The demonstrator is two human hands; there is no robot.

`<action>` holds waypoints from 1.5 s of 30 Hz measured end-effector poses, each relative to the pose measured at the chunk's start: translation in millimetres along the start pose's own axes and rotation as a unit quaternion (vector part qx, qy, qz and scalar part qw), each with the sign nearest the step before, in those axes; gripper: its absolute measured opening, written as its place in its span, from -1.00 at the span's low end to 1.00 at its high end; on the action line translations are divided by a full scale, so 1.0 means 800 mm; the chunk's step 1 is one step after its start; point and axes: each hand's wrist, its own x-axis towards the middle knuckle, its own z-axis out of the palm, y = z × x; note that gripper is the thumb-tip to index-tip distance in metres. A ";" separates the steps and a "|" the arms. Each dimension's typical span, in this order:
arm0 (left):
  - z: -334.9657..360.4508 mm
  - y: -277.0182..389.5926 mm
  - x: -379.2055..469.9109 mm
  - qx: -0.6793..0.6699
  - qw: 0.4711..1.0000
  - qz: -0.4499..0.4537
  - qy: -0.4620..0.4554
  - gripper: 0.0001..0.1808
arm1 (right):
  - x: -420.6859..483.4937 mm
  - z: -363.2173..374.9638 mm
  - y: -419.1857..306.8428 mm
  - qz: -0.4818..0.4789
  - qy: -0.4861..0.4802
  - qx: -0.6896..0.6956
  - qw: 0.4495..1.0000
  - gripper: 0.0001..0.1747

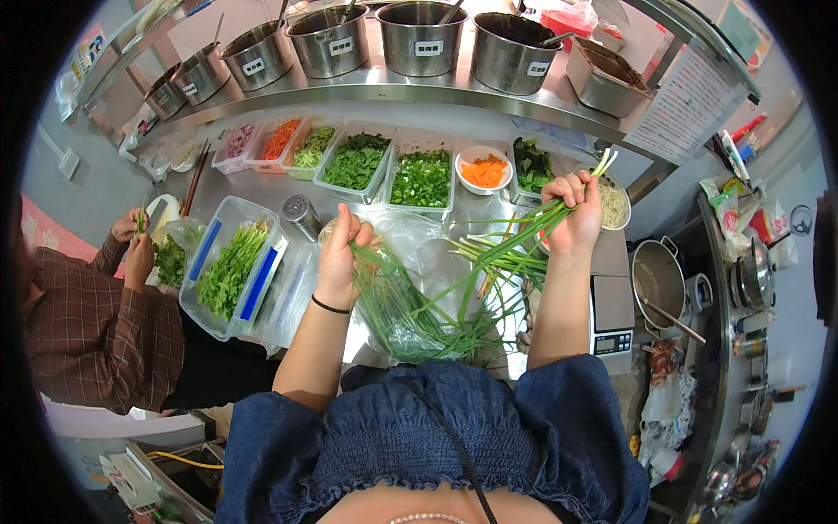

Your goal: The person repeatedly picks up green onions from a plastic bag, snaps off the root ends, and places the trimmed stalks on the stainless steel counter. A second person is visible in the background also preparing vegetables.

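My right hand (576,213), raised at the right, is closed around several green onions (507,239), their white ends sticking out above the fist. My left hand (342,259) grips green leaf ends at the middle left, with the thumb up. Between the hands, a bunch of thin green onion leaves (406,298) lies over a clear plastic bag (409,239). More green onions with white ends (481,249) lie on the steel table beside my right forearm. A metal shaker (302,216) stands just left of my left hand.
A co-worker (98,314) at the left handles greens beside a plastic tub of leafy herbs (232,262). Tubs of chopped vegetables (420,177) line the table's back under a steel shelf (393,92) with metal pots (422,39). A digital scale (612,314) stands at the right.
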 end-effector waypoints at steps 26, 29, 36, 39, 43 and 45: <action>0.082 -0.078 -0.021 0.540 0.787 0.214 -0.207 -0.81 | -0.055 0.014 0.102 -0.076 0.085 -0.231 0.966 -0.70; 0.080 -0.075 -0.024 0.505 0.817 0.184 -0.208 -0.84 | -0.052 0.002 0.108 -0.078 0.084 -0.236 0.965 -0.68; 0.061 -0.046 -0.042 0.208 0.965 0.111 -0.119 -0.71 | -0.032 -0.013 0.070 -0.077 0.122 -0.125 0.982 -0.67; 0.029 -0.010 -0.023 0.150 0.982 0.099 -0.054 -0.63 | -0.033 -0.011 0.044 -0.052 0.071 -0.082 0.993 -0.67; 0.007 0.004 -0.018 0.151 0.981 0.085 -0.083 -0.71 | -0.040 -0.004 0.026 -0.015 0.014 -0.025 0.999 -0.67; 0.010 0.005 -0.018 0.276 0.954 0.090 -0.080 -0.77 | -0.043 0.000 0.023 0.003 -0.015 0.012 1.000 -0.68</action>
